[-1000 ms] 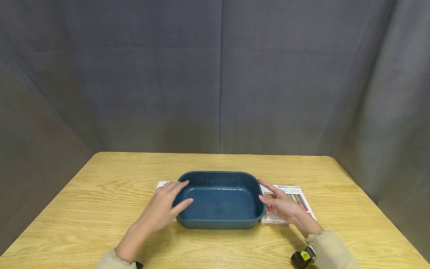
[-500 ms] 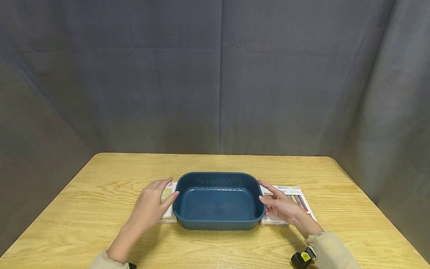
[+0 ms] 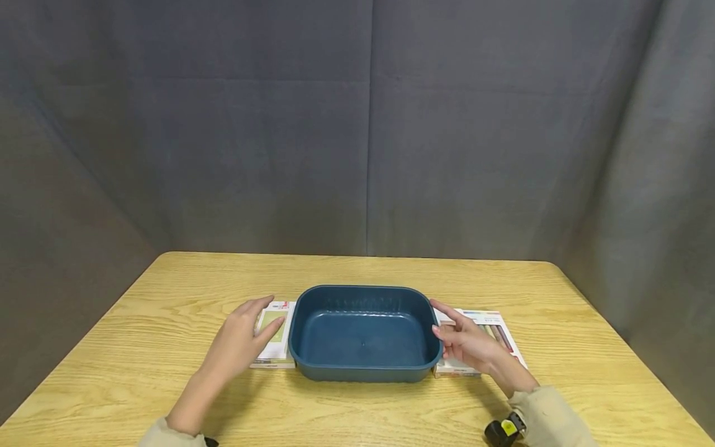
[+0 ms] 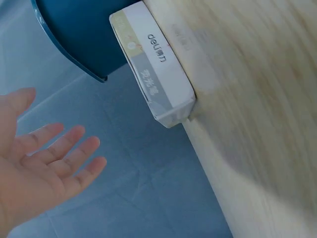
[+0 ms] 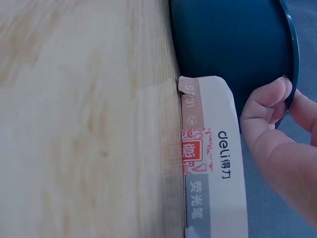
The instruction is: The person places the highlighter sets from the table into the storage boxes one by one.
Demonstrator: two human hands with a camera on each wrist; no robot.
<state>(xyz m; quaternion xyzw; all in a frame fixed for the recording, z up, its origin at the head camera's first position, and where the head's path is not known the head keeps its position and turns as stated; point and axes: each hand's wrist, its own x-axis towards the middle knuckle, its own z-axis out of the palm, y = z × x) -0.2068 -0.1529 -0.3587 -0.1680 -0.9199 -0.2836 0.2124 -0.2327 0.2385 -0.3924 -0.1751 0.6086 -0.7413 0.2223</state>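
The deep, dark blue plastic basin with rounded corners (image 3: pixel 364 373) stands upright on the pale wooden table (image 3: pixel 357 413), and the right hand (image 3: pixel 469 338) pinches its right rim between thumb and fingers, perhaps for keeping it steady. The left hand (image 3: pixel 237 338) holds nothing; its fingers are loosely spread, the thumb well apart, near the flat white cardboard box with a green panel (image 3: pixel 276 351), which lies just beside the basin's left side. At the right side lies the flat white cardboard box with coloured sticks on its face (image 3: pixel 497 326), partly hidden by the right hand. Being so close, both boxes would probably hinder a sideways shift; whether they touch the basin, I cannot tell. Behind hangs a dark grey cloth curtain (image 3: pixel 357 155)
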